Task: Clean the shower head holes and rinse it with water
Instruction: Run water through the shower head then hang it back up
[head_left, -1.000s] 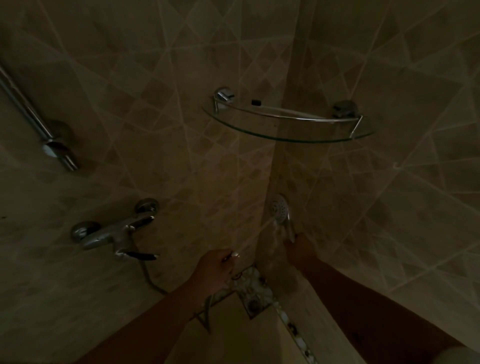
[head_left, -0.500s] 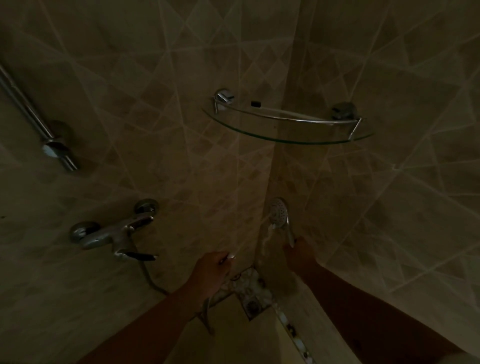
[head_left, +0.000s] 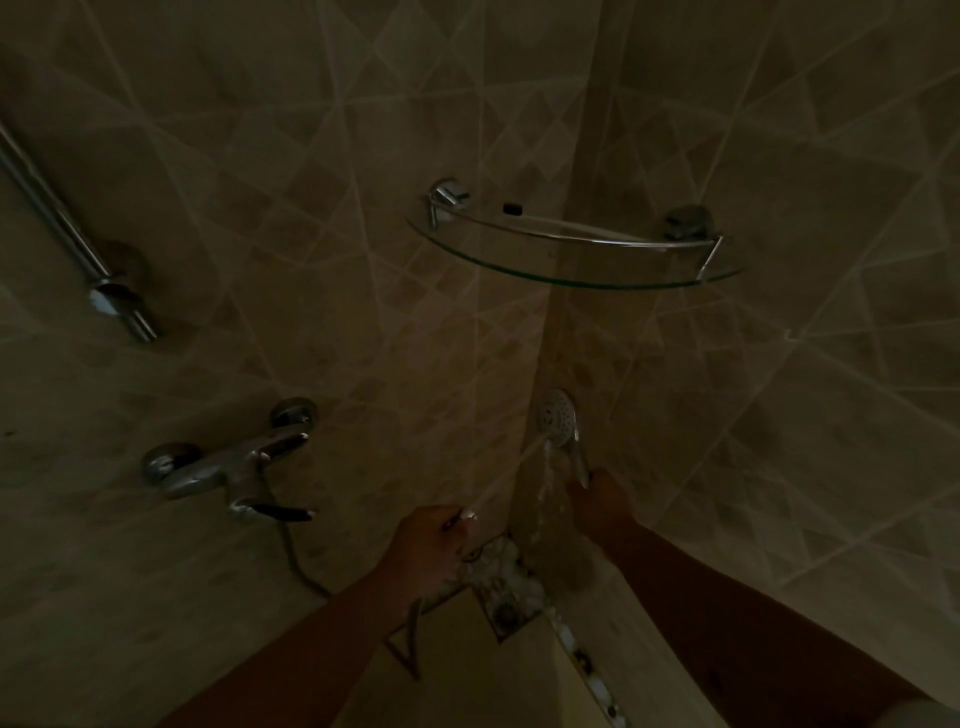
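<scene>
Chrome shower head (head_left: 557, 425) is sitting low in the tiled corner, face turned toward the camera, with its handle running down into the right hand (head_left: 597, 501). Right hand is gripping the handle, fingers curled round it. Water (head_left: 524, 457) is streaming out of the head's lower edge, one thin jet angling down-left toward the left hand (head_left: 428, 551), more falling straight down beside the right hand.

Left hand is closing its fingers round a small shiny thing (head_left: 464, 516) that is poking out at the fingertips; lighting is too dim to tell what it is. The jet is ending right at that thing.

Shower hose (head_left: 296, 564) is hanging from the mixer tap (head_left: 228, 465) on the left wall and curving down toward the left forearm. Mixer's dark lever is pointing right. Slide rail (head_left: 72, 234) is running diagonally at far left, with its bracket at the lower end. Glass corner shelf (head_left: 571, 278) with a chrome rail is sitting well above the shower head, spanning both walls. Floor drain (head_left: 506, 608) is lying in a patterned tile patch between the two forearms. Whole scene is very dark.
</scene>
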